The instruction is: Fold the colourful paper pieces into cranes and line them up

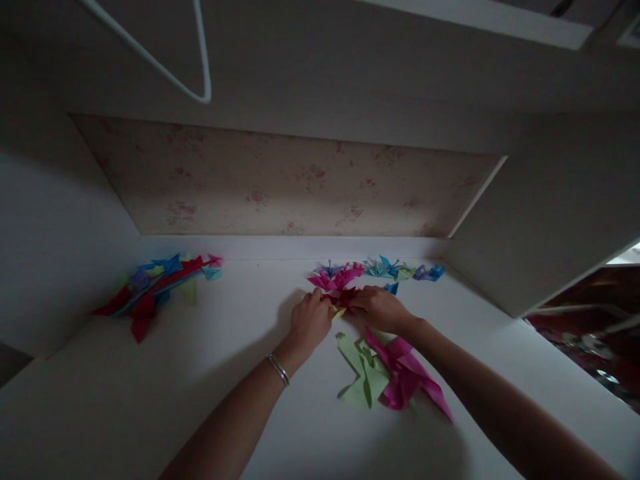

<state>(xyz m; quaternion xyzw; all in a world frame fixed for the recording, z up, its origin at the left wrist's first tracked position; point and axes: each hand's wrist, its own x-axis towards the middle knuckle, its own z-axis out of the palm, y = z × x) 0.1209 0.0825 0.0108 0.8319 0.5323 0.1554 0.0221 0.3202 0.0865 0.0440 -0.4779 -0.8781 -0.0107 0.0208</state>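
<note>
Both my hands meet at a dark red folded paper piece [349,297], possibly an origami crane, low over the white surface. My left hand [311,321], with a silver bangle at the wrist, pinches its left side. My right hand [379,308] has its fingers closed on the right side. A yellow folded paper [339,312] shows just below the red one, partly hidden by my fingers. Pink origami pieces [337,277] lie right behind my hands. Nearer to me, under my right forearm, rest large light green folded papers [364,373] and a magenta one [407,373].
More origami in blue and teal [383,268] lines the back edge to the right. A pile of red, blue and green folded papers [155,287] lies at the far left. Flowered wallpaper [300,187] backs the white shelf [215,387], between side panels; a white hanger [165,70] hangs above.
</note>
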